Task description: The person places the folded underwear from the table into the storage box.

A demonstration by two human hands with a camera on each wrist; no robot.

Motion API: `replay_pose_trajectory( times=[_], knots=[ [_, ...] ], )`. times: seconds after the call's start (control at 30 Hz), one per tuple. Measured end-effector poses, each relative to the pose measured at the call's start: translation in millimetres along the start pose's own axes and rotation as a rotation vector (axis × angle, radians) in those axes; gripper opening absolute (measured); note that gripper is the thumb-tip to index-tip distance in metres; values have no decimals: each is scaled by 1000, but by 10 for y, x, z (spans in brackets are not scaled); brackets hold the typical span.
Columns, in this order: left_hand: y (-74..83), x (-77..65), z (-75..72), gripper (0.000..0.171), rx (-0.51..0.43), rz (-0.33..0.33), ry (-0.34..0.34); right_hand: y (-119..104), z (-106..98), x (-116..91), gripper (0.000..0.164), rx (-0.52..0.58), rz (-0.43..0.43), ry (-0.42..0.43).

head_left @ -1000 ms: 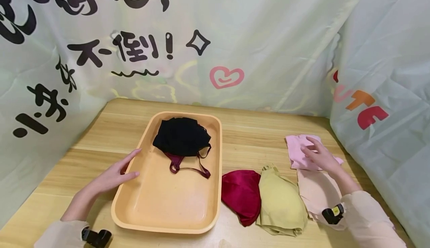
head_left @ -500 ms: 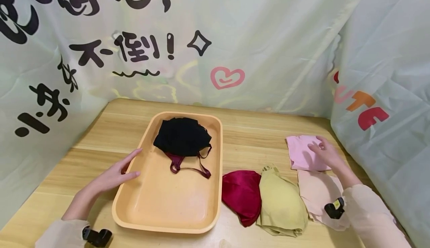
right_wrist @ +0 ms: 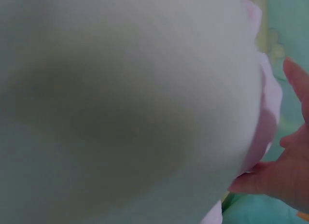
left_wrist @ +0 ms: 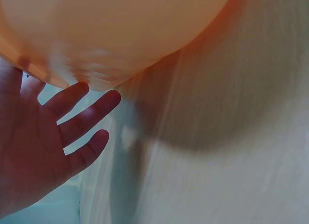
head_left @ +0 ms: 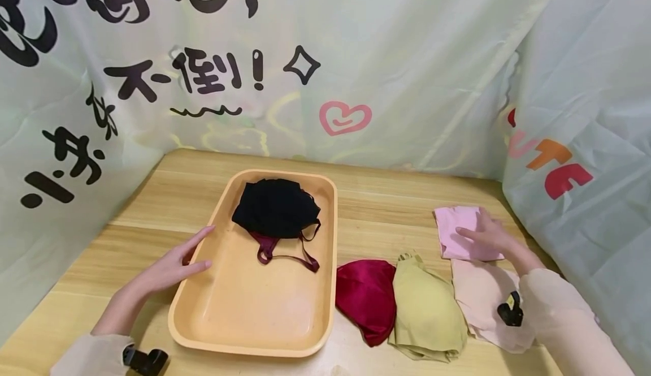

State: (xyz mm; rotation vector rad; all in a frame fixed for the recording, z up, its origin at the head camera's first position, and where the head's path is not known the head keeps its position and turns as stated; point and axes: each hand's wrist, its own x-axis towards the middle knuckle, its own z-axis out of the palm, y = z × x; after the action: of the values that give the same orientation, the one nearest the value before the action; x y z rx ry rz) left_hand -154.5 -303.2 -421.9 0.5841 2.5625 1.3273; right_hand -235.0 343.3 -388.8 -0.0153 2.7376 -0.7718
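Observation:
My left hand [head_left: 170, 266] rests at the left rim of an orange plastic basin [head_left: 249, 345], thumb over the edge. In the left wrist view its fingers [left_wrist: 91, 115] spread fairly straight against the outer wall. Inside the basin lies a folded black garment [head_left: 277, 206], with a dark red strap [head_left: 267, 247] showing beneath it. My right hand [head_left: 490, 234] lies over a folded pink cloth [head_left: 452, 234], thumb across it and fingers toward its right side. Below that is a beige-pink bra [head_left: 480, 294], partly hidden by the right sleeve and wrist camera.
Right of the basin sit a crimson satin bra [head_left: 368, 297] and a yellow-green bra [head_left: 429, 314], side by side. A wooden table [head_left: 381, 206] carries everything. Printed white cloth [head_left: 407, 82] hangs along the back, left and right sides.
My right hand first shifts slightly right over the pink cloth, then lowers, its thumb reaching across the cloth. The left hand and basin stay put.

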Motion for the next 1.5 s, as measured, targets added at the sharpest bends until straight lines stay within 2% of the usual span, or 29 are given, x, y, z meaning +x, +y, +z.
replay_pose_trajectory(
  times=[0.1, 0.27, 0.53, 0.67, 0.93, 1.17, 1.5],
  knots=[
    [4, -7, 10, 70, 18, 8, 2, 41, 41, 13, 104, -45, -23, 17],
    [0, 0, 21, 70, 14, 13, 3, 122, 127, -7, 104, -99, -11, 29],
    [-6, 4, 18, 69, -35, 28, 3, 160, 144, 77, 115, -110, -4, 40],
    [-17, 2, 21, 69, -45, 27, 3, 135, 140, 68, 115, -106, -8, 64],
    [-17, 3, 5, 71, -1, 13, 14, 109, 154, 57, 114, -82, -35, 112],
    [-17, 11, 4, 71, -11, 19, 10, 69, 147, 19, 108, -62, -52, 125],
    [-12, 8, 4, 70, 7, 12, 13, -20, 149, -42, 87, -86, -95, 230]
  ],
)
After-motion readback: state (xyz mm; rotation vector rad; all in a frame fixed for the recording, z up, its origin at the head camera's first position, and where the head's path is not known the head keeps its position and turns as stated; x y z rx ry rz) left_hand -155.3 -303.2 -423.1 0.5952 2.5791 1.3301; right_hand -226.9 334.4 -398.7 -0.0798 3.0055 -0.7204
